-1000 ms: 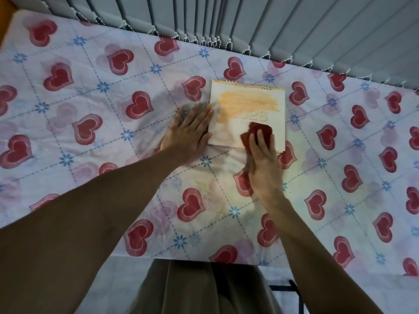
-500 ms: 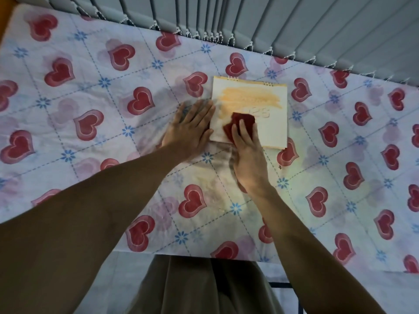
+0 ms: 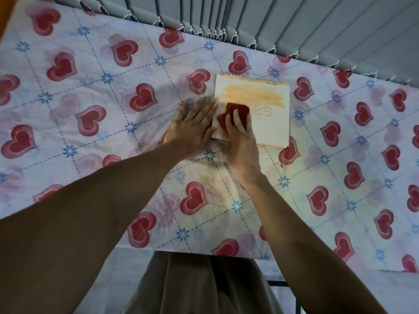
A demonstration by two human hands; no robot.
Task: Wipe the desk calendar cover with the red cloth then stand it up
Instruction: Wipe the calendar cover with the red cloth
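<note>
The desk calendar (image 3: pixel 269 130) lies flat on the table, a white cover with an orange smear and spiral rings along its far edge. My right hand (image 3: pixel 240 141) presses the red cloth (image 3: pixel 235 111) onto the left part of the cover, fingers on top of the cloth. Flat beside the calendar's left edge rests my left hand (image 3: pixel 192 128), fingers together, touching that edge and holding nothing.
A tablecloth (image 3: pixel 90 87) with red hearts and blue flowers covers the table. Grey vertical blinds (image 3: pixel 294 23) hang along the far edge. The table's near edge runs just in front of my body, with floor below.
My right hand has slid the red cloth leftward and slightly away across the cover, from its lower middle to its left part. The left hand stays flat by the calendar.
</note>
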